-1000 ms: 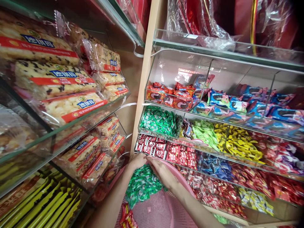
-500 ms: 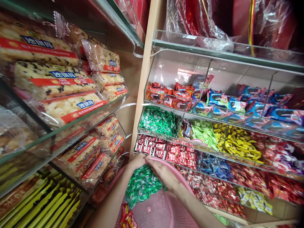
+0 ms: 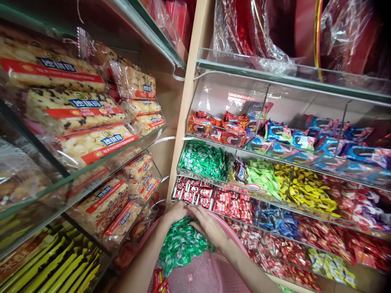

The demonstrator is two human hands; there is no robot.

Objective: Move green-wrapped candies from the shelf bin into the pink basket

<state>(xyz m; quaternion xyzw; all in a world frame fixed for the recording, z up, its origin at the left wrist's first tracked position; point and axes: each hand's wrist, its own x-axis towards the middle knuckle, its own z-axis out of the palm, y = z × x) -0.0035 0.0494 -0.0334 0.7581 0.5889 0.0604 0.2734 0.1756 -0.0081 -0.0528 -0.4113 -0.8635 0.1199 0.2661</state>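
Observation:
A pink plastic basket (image 3: pixel 230 236) with a mesh bottom stands low in front of me. A heap of green-wrapped candies (image 3: pixel 183 244) lies in its far part, and a few red-wrapped candies (image 3: pixel 160 281) lie at the near left. My left hand (image 3: pixel 174 212) is at the basket's far rim, beside the green heap, its fingers mostly hidden behind the hand. My right hand (image 3: pixel 208 226) reaches over the heap from the right, fingers stretched towards the left hand and thumb apart, touching the candies.
Clear bins ahead hold green candies (image 3: pixel 203 160), red-and-white packets (image 3: pixel 193 190) and yellow candies (image 3: pixel 308 189). Above are blue cookie packs (image 3: pixel 277 132) behind glass edges. On the left, shelves carry wrapped puffed-grain bars (image 3: pixel 97 140) and yellow packs (image 3: pixel 61 260). A wooden post (image 3: pixel 182 122) divides them.
My right hand has lowered slightly at the far end of the green heap, its thumb now spread away from the fingers. The left hand stays near the rim. The view has tilted up slightly.

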